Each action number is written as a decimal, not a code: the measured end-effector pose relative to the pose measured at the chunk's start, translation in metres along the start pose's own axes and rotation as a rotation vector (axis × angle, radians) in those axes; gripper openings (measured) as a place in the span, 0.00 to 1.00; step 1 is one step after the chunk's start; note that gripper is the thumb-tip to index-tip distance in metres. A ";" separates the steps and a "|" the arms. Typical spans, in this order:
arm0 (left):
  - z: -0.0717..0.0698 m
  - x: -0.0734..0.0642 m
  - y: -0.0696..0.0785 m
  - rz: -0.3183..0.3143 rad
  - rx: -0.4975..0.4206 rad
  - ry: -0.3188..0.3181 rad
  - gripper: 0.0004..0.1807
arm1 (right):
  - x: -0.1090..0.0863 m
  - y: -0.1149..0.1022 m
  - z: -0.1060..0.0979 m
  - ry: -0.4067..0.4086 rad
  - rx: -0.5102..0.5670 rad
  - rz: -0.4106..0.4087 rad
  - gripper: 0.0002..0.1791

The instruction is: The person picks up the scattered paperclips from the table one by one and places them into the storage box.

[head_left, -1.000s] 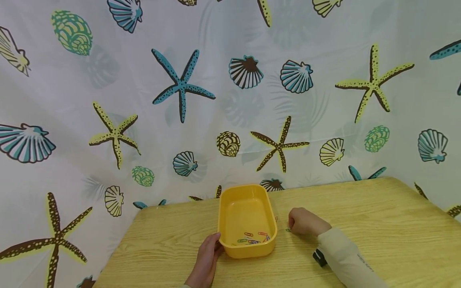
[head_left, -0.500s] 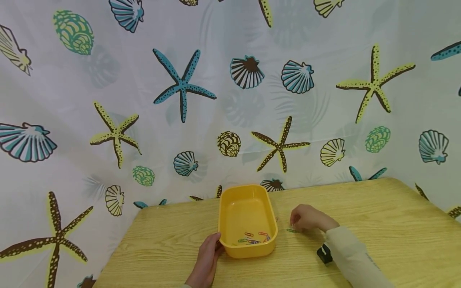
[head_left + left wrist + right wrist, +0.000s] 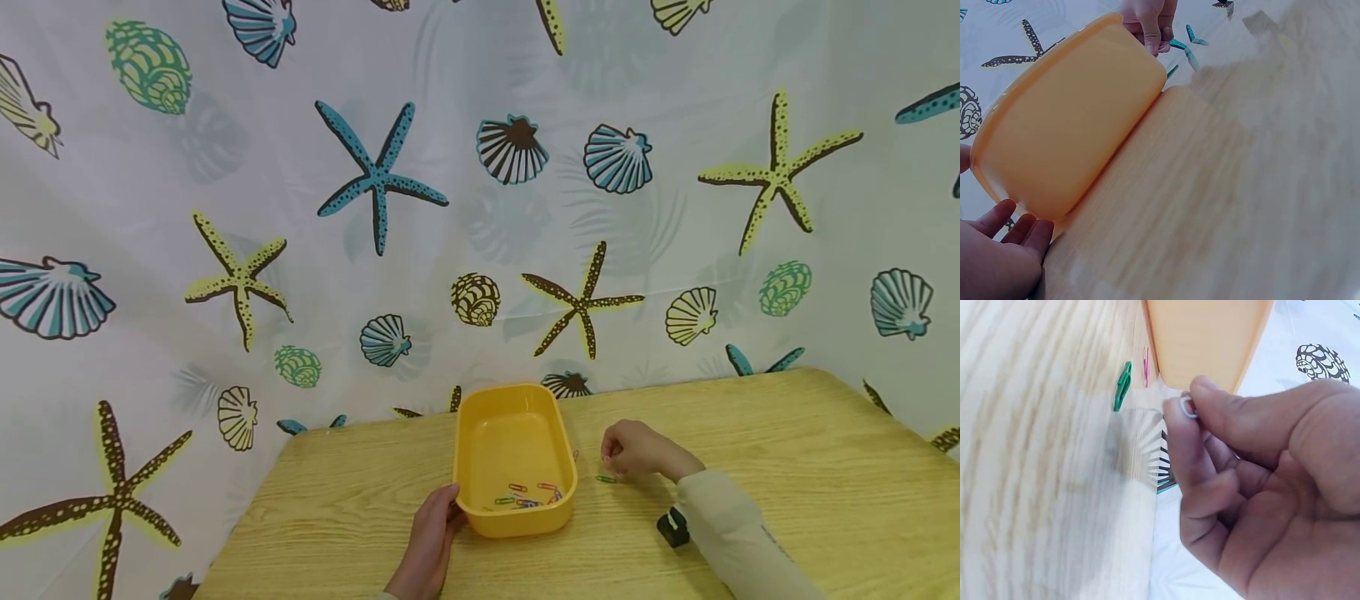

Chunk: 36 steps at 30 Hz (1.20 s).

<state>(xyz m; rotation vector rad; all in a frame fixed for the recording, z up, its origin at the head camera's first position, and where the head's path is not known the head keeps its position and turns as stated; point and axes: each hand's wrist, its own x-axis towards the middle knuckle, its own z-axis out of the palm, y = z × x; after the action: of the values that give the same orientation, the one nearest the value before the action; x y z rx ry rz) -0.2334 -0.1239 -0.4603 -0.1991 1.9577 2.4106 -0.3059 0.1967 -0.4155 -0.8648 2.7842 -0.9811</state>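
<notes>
A yellow plastic tray (image 3: 517,523) stands on the table with several coloured paper clips (image 3: 525,503) gathered at its near end. My left hand (image 3: 431,533) holds the tray's near left corner. In the left wrist view its fingers (image 3: 1004,215) lie along the tray's outer side and a fingertip touches the rim. Right of the tray, my right hand (image 3: 637,450) pinches a small white paper clip (image 3: 1186,407) between thumb and forefinger, most of it hidden by the fingertips. A green paper clip (image 3: 1123,386) lies on the table close by, and a pink paper clip (image 3: 1146,367) lies near the tray's side.
The light wooden table (image 3: 352,500) runs back to a white curtain (image 3: 465,225) printed with shells and starfish. A black camera piece (image 3: 672,527) sits by the right wrist, beside the pale sleeve (image 3: 738,533).
My right hand has risen slightly from beside the green paper clip, the white paper clip now between its fingertips. The left hand and the tray have stayed in place.
</notes>
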 end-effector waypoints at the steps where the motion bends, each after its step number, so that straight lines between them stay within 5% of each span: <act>1: 0.000 0.000 0.000 -0.002 0.000 0.002 0.25 | 0.000 -0.001 0.000 0.008 -0.007 -0.002 0.08; 8: 0.000 0.001 0.000 -0.014 0.002 0.004 0.26 | 0.001 -0.005 0.000 0.083 -0.025 -0.017 0.07; 25: 0.000 0.001 0.000 -0.019 0.010 0.013 0.26 | 0.003 -0.015 0.001 0.183 0.144 0.153 0.02; 36: 0.002 0.001 0.000 -0.006 -0.003 0.026 0.26 | 0.005 -0.028 -0.002 0.202 0.149 0.094 0.02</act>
<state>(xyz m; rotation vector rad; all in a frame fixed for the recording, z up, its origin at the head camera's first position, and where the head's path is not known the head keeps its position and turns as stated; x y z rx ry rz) -0.2340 -0.1223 -0.4602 -0.2379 1.9616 2.4193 -0.2967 0.1770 -0.3967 -0.6432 2.8349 -1.3070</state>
